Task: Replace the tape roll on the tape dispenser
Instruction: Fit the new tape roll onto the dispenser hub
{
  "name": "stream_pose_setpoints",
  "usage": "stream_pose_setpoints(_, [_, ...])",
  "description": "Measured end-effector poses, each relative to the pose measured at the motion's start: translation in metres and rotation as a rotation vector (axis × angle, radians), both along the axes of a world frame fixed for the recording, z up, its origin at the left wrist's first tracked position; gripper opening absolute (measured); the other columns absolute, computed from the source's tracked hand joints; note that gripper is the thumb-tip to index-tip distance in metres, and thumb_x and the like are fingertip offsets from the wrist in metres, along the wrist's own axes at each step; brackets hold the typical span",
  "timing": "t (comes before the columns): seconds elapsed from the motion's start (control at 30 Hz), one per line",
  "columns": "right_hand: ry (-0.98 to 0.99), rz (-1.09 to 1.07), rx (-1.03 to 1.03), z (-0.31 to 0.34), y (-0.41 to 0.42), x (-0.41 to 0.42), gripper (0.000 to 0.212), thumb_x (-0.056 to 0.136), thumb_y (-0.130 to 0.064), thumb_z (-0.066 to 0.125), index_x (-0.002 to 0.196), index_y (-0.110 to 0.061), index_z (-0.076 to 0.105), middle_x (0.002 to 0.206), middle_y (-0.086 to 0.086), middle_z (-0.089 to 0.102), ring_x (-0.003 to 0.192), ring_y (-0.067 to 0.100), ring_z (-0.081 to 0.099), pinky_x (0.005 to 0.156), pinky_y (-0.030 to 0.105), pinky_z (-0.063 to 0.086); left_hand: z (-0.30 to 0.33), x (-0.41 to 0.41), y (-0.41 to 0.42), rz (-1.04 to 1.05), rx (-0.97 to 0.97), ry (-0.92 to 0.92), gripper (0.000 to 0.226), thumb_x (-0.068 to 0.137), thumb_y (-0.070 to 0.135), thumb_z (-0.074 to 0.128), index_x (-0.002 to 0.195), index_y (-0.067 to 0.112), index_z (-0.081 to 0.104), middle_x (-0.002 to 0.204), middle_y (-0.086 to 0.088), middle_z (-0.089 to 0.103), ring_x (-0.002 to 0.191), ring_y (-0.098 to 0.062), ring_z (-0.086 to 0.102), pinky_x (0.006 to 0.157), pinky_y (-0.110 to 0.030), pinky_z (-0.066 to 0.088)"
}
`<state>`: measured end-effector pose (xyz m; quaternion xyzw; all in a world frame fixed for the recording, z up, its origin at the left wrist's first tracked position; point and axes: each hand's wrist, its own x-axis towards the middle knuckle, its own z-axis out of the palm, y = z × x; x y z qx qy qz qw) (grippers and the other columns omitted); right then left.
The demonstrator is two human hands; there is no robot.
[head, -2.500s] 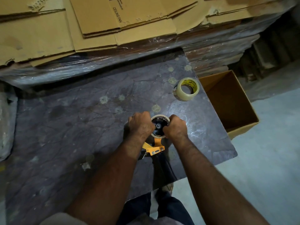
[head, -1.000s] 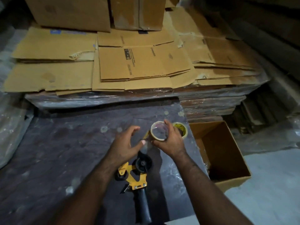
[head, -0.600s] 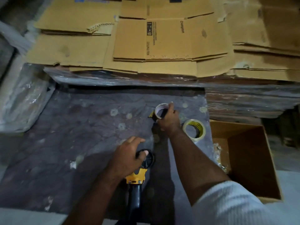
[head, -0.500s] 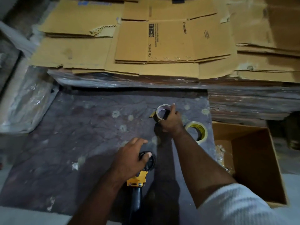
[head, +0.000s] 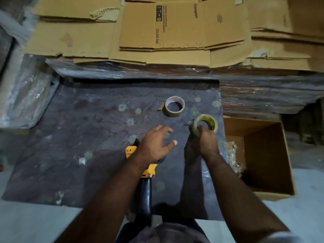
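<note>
The yellow tape dispenser point(head: 131, 150) with a black handle point(head: 146, 195) lies on the dark mat, its handle pointing toward me. My left hand point(head: 154, 145) hovers over its head with fingers spread, hiding the spool. My right hand point(head: 205, 141) grips the full clear tape roll point(head: 205, 124) with a yellow core, lifted just off the mat's right side. The used-up brown cardboard core point(head: 174, 106) sits alone on the mat farther back, nobody touching it.
The dark patterned mat point(head: 87, 137) covers the work surface. An open cardboard box point(head: 266, 155) stands at the right, holding some crumpled plastic. Flattened cartons point(head: 175, 28) are stacked on wrapped pallets behind. Plastic-wrapped bundles point(head: 26, 95) lie at the left.
My right hand set the empty core down on the mat, moved right and took hold of the full roll. My left hand lifted slightly off the dispenser head and spread its fingers.
</note>
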<state>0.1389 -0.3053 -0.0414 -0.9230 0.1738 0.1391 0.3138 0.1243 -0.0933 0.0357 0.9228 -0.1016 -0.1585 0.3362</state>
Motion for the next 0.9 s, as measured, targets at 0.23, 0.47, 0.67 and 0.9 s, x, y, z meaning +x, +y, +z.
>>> stream_pose_setpoints(0.23, [-0.115, 0.025, 0.081, 0.055, 0.02, -0.004, 0.048, 0.078, -0.001, 0.066, 0.124, -0.014, 0.068, 0.123, 0.015, 0.071, 0.116, 0.034, 0.064, 0.103, 0.036, 0.047, 0.019, -0.016, 0.039, 0.035, -0.081, -0.097, 0.037, 0.09, 0.034, 0.071, 0.123, 0.019, 0.063, 0.125, 0.0, 0.062, 0.117, -0.018, 0.059, 0.094, -0.031, 0.049])
stream_pose_setpoints(0.47, [-0.242, 0.185, 0.208, 0.125, 0.118, -0.057, 0.044, 0.076, -0.009, 0.065, 0.119, -0.019, 0.071, 0.114, 0.002, 0.076, 0.105, 0.019, 0.07, 0.095, 0.041, 0.055, 0.03, -0.03, 0.104, 0.203, -0.239, -0.191, 0.053, 0.082, 0.034, 0.079, 0.126, 0.013, 0.058, 0.127, -0.004, 0.065, 0.118, -0.018, 0.061, 0.1, -0.035, 0.05])
stream_pose_setpoints(0.67, [-0.265, 0.257, 0.124, 0.16, 0.176, -0.093, 0.047, 0.076, -0.015, 0.068, 0.122, -0.021, 0.07, 0.118, -0.002, 0.074, 0.107, 0.013, 0.067, 0.095, 0.028, 0.053, 0.04, -0.044, 0.16, 0.269, -0.467, -0.208, 0.035, 0.075, 0.05, 0.075, 0.104, 0.035, 0.062, 0.103, 0.014, 0.072, 0.097, 0.004, 0.066, 0.083, -0.01, 0.05])
stream_pose_setpoints(0.9, [-0.343, 0.215, -0.005, 0.173, 0.216, -0.123, 0.044, 0.076, -0.037, 0.082, 0.113, -0.017, 0.071, 0.108, 0.003, 0.075, 0.098, 0.022, 0.068, 0.08, 0.027, 0.049, 0.039, -0.055, 0.19, 0.196, -0.594, -0.174, 0.01, 0.079, 0.039, 0.068, 0.079, 0.029, 0.068, 0.085, 0.005, 0.076, 0.08, -0.009, 0.07, 0.078, -0.029, 0.056])
